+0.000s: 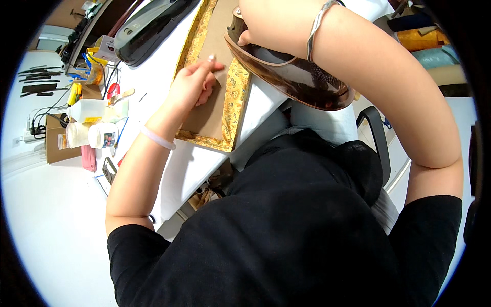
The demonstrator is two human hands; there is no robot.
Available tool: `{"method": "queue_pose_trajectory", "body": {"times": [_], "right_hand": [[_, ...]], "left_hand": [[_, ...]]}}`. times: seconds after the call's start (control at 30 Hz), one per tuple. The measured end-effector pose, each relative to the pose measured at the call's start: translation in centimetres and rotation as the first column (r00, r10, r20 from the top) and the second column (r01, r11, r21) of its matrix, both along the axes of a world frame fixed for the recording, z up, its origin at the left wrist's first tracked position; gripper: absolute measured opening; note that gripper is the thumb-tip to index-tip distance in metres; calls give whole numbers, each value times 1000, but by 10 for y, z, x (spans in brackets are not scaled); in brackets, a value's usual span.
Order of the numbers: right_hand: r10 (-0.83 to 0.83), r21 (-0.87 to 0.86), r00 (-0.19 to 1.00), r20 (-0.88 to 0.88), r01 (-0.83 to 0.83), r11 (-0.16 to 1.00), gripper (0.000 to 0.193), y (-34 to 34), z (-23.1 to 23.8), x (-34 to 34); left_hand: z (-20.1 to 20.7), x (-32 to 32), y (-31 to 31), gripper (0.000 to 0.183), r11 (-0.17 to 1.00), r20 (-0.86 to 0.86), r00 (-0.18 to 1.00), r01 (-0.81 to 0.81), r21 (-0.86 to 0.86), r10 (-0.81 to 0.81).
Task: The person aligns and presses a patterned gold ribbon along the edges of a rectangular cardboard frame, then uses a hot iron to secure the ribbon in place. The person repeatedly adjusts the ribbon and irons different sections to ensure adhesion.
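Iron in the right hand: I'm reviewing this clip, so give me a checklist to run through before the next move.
1. Right hand on the iron: ok, though most of its fingers are hidden.
2. Left hand apart from the iron: ok, it is over the brown panel with fingers curled.
3. Iron wholly over the white table: not ok, its rounded end shows beyond the table's edge in this view.
4. Iron touching the yellow patterned border: cannot tell, its underside is hidden.
5. Iron hot or cool: cannot tell.
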State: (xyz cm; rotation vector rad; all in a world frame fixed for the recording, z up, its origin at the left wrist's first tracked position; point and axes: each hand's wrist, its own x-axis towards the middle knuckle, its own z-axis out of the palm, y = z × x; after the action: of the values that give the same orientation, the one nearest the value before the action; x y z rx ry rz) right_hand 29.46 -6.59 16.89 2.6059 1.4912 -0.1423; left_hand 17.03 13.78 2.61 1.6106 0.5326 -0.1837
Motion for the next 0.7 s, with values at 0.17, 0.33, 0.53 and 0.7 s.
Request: {"method": "queue_pose_trajectory", "body": {"times": [0.17, 0.33, 0.53, 0.7], "right_hand": [[139, -119, 989, 46, -133, 984, 27, -9, 15, -10], [132, -266, 988, 75, -108, 958, 26, -1, 7, -6], [86, 157, 991, 102, -101, 982, 32, -55, -26, -23], [117, 108, 993, 2, -116, 987, 31, -68, -30, -23]], "left_hand": [[8, 2, 2, 39, 965, -228, 945, 256, 62, -236], [-5, 0, 0, 32, 948, -157, 948, 296, 114, -277], [-13, -6, 0, 30, 934, -66, 954, 299, 194, -291], [-10, -5, 0, 35, 934, -64, 955, 297, 197, -290]]}}
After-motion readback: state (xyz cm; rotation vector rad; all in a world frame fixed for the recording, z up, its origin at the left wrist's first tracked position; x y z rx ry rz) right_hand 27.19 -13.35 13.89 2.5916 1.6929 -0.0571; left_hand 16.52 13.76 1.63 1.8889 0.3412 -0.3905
